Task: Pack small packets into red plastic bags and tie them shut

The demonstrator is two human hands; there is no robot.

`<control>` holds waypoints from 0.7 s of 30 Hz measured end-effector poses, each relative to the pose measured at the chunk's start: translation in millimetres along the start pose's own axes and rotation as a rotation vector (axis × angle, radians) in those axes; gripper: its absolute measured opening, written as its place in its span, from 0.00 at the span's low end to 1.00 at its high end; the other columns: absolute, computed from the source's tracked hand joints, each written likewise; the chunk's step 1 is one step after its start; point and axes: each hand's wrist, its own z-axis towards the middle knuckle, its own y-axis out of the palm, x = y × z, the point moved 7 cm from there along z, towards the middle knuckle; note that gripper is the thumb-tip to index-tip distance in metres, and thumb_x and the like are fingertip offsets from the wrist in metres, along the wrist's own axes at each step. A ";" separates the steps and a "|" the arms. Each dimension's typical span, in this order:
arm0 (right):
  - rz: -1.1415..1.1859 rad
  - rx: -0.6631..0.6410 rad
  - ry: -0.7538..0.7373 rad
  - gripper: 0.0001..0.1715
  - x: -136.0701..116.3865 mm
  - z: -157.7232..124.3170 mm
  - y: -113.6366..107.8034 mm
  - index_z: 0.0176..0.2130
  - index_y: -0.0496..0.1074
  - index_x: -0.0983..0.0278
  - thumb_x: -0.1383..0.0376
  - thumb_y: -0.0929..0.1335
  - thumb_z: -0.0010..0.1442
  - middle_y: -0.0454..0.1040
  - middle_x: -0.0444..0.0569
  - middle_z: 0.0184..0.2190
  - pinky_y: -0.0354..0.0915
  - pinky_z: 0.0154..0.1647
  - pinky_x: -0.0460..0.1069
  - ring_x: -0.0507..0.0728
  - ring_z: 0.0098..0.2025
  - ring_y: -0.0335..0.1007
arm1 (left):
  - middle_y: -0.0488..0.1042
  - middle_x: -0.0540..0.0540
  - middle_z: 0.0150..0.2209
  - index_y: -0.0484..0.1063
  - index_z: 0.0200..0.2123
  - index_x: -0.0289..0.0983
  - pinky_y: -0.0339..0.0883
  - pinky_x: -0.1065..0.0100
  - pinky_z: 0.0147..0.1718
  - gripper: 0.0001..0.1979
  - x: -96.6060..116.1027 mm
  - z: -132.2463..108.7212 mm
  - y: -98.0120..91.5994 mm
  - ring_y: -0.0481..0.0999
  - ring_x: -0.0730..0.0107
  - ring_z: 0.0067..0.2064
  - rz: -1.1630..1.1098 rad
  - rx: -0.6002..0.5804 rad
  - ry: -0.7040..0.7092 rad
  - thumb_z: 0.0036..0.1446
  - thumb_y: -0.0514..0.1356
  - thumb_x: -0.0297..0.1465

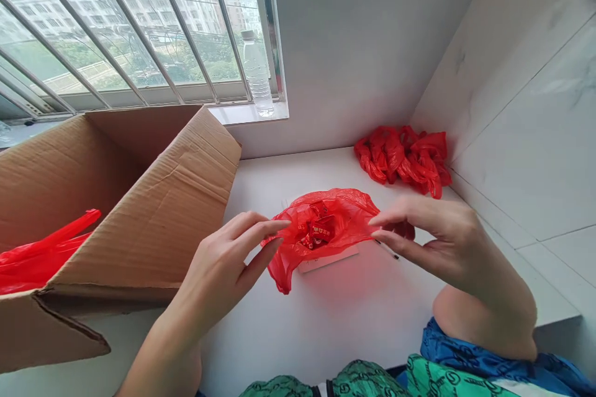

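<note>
Red plastic bag [326, 223] sits in the middle of the white counter [335, 316], held open between both hands over what looks like a thin white card, with a dark pen-like stick beside it. Left hand [228, 260] pinches the bag's left edge between thumb and fingers; right hand [433, 236] pinches the right edge the same way. Through the thin film, small red wrapped pieces [319, 229] show, so the bag already holds some contents, though it is not tied or closed. A heap of crumpled red bags [405, 158] lies near the corner, seemingly unfilled. Inside the cardboard box [139, 217] on the left, 1 more red bag [41, 257] lies, which suggests finished ones go there.
</note>
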 end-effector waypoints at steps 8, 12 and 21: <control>-0.094 -0.469 0.061 0.11 31.9 19.2 120.7 0.39 0.73 0.63 0.69 0.61 0.69 0.76 0.49 0.34 0.62 0.32 0.48 0.55 0.34 0.72 | 0.76 0.54 0.27 0.73 0.50 0.43 0.64 0.76 0.28 0.13 22.5 -14.6 19.0 0.72 0.79 0.25 -0.232 -0.095 0.084 0.66 0.56 0.25; -0.223 -0.588 0.174 0.09 76.1 25.7 177.7 0.43 0.70 0.66 0.68 0.69 0.61 0.74 0.55 0.42 0.56 0.27 0.48 0.57 0.35 0.70 | 0.76 0.53 0.27 0.73 0.49 0.42 0.65 0.75 0.30 0.12 31.9 -5.4 14.8 0.74 0.77 0.27 -0.201 -0.041 0.106 0.65 0.57 0.25; 0.366 -0.396 0.311 0.12 80.2 35.5 129.9 0.36 0.71 0.62 0.57 0.65 0.66 0.75 0.45 0.32 0.64 0.33 0.48 0.54 0.33 0.70 | 0.74 0.56 0.22 0.74 0.47 0.40 0.64 0.77 0.28 0.10 17.0 -10.7 39.3 0.72 0.79 0.24 -0.251 0.006 -0.012 0.67 0.55 0.27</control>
